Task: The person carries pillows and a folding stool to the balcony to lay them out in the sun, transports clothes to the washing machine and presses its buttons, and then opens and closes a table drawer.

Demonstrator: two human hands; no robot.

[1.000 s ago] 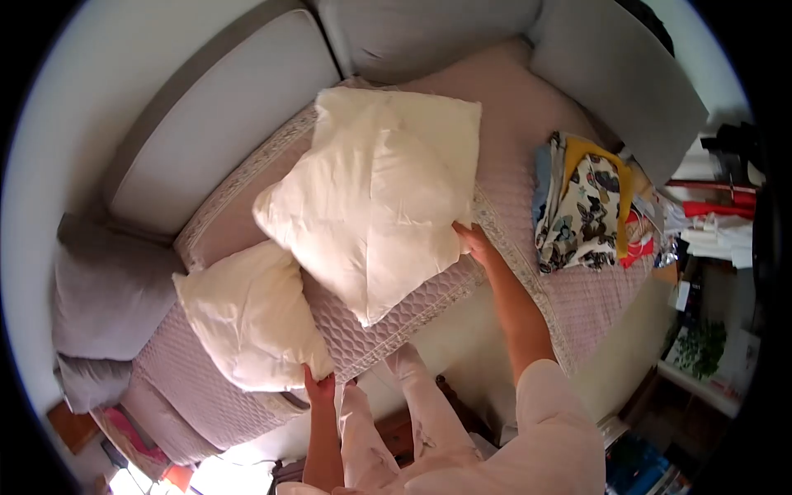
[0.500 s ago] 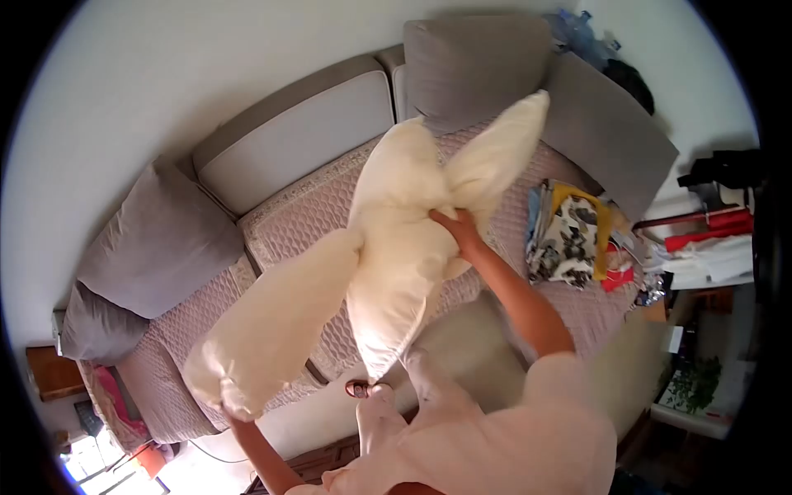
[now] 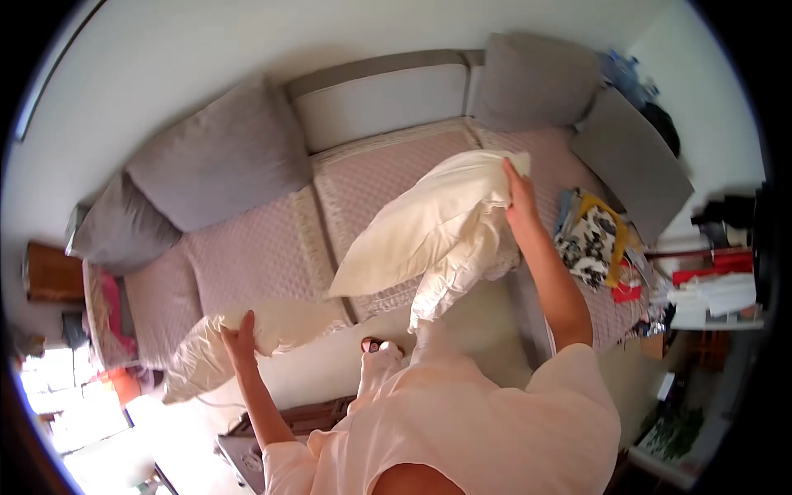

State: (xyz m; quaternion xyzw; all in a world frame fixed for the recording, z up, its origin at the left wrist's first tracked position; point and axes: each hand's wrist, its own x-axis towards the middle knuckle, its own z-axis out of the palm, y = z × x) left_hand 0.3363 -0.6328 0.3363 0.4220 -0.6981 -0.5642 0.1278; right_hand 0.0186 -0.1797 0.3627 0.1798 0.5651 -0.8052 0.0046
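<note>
My right hand is closed on the top corner of a cream, shiny, pillow-like piece. It hangs in loose folds in front of the sofa seat, and its crumpled lower tip reaches near my leg. At the lower left, my left hand grips a second stretch of cream pillow-like bedding, which spreads low along the sofa's front edge. Whether the two cream parts are joined cannot be made out.
A long sofa with a pink quilted cover curves around me. Grey cushions lean along its back. Folded clothes lie at the right end. A dark low table is behind my left arm, and a plant stands lower right.
The puffy cream bundle has spread apart and flattened. My right hand has moved right and up with one part, my left hand up with the other. The view has turned.
</note>
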